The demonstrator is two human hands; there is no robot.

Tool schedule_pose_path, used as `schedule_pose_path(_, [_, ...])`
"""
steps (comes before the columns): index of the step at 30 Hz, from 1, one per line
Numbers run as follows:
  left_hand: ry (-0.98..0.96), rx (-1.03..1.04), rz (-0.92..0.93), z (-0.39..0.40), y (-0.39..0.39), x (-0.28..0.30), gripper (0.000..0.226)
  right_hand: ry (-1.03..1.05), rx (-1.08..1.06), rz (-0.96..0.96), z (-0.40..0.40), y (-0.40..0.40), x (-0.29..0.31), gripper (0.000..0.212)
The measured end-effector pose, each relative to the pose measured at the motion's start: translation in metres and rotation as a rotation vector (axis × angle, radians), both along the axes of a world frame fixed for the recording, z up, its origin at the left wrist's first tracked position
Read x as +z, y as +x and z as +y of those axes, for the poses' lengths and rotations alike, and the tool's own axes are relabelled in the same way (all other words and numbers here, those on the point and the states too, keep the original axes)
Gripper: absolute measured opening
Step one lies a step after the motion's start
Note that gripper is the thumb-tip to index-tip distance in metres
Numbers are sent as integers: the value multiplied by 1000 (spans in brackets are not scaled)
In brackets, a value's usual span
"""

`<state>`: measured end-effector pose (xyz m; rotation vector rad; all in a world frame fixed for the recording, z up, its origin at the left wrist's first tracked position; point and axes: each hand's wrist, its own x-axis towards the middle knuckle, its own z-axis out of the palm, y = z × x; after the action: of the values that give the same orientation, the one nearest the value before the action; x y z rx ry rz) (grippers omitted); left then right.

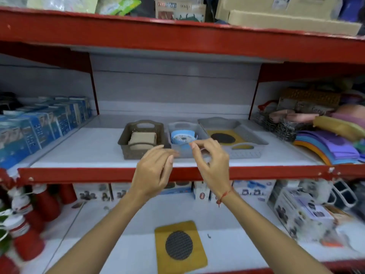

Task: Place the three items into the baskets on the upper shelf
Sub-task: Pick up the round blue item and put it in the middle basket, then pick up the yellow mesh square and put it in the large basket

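Baskets loaded on the upper shelf (pixel 79 147), both hands empty in front.
Brown basket (pixel 126 139) holds a beige block (pixel 142 139), middle basket (pixel 194 128) a blue tub (pixel 183 136), grey tray (pixel 250 135) a yellow pad (pixel 240 136); left hand (pixel 153 173) loosely open, right hand (pixel 212 161) fingers curled, gripping nothing.

We see two bare forearms, no sleeves on either. A thin red thread bracelet (pixel 224 196) circles the right wrist, its knotted end hanging. Both hands carry no rings.

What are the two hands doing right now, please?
Left hand: open, fingers loosely curled, holding nothing.
Right hand: open, fingers curled, holding nothing visible.
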<state>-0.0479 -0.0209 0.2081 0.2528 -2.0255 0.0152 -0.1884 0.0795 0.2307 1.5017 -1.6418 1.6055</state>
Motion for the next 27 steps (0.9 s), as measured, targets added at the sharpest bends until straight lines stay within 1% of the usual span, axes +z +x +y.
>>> schedule_pose_path(2, [2,-36,23,13,7,-22,40,-67,-16,4,17,6,-24,11])
schedule_pose_path(4, [1,-47,-17,17,13,-50,45,-85,-41,38,28,7,-53,14])
schedule_pose_path(6, [73,-37,-117,19,21,-86,50,-26,-62,30,37,2,-90,17])
schedule_pose_path(7, [155,-11,-183,20,26,-104,54,42,-66,-1,40,-2,-110,17])
schedule_pose_path(8, [258,39,-247,21,30,-121,60,136,-63,-44,42,-6,-131,16])
schedule_pose_path(10, [470,197,-406,24,32,-156,69,392,-47,-124,44,-15,-171,14])
schedule_pose_path(12, [675,338,-643,26,32,-189,66,708,-47,-193,44,-24,-207,17])
schedule_pose_path(14, [811,421,-896,28,32,-217,61,1031,-51,-226,43,-31,-235,37])
schedule_pose_path(15, [855,440,-1001,30,33,-226,63,1166,-46,-231,44,-34,-245,49])
schedule_pose_path(16, [882,449,-1071,31,34,-235,66,1280,-40,-215,43,-36,-252,60])
schedule_pose_path(18, [915,456,-1158,29,35,-249,71,1445,-29,-159,41,-40,-263,75])
schedule_pose_path(20, [957,430,-1215,26,35,-257,77,1536,-7,-138,37,-42,-269,83])
schedule_pose_path(23, [1044,364,-1205,29,32,-264,85,1539,40,-186,32,-37,-274,90])
schedule_pose_path(25, [1121,321,-1138,32,29,-266,85,1481,57,-301,27,-31,-275,93])
schedule_pose_path(27, [1195,283,-1027,33,25,-268,83,1420,81,-474,23,-25,-272,87])
